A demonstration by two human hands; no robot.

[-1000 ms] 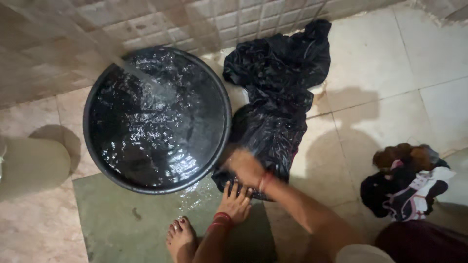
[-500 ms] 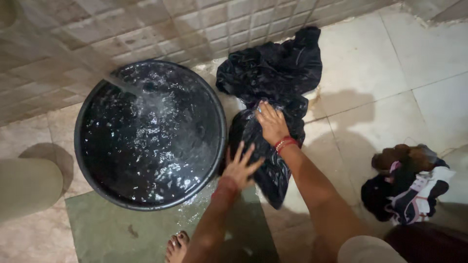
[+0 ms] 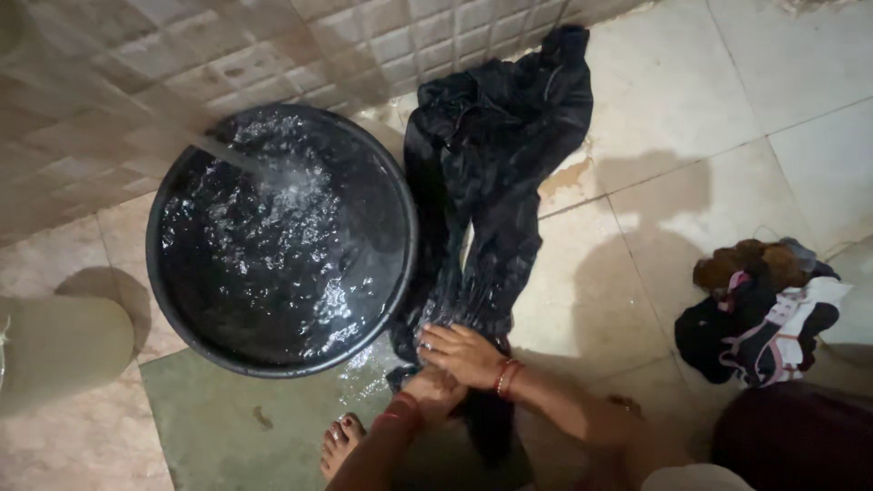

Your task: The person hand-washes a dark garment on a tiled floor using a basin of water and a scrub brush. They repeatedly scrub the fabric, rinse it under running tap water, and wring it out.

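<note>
A wet black garment [image 3: 496,182] lies stretched on the tiled floor, from the wall down to my hands. My right hand [image 3: 462,351] presses flat on its near end, a red bangle at the wrist. My left hand [image 3: 432,391] sits just below and partly under the right, fingers closed on the same cloth. To the left stands a round black tub [image 3: 282,241] full of water, with a stream pouring into it from the upper left.
A green slab [image 3: 218,427] lies under the tub's near edge, and my bare foot [image 3: 338,443] rests on it. A heap of dark and white clothes [image 3: 764,309] sits at the right. A pale rounded object [image 3: 59,345] is at the left edge.
Both hands have come back down the garment toward me, from its middle to its near end. The left hand, spread open before, is now closed on the cloth.
</note>
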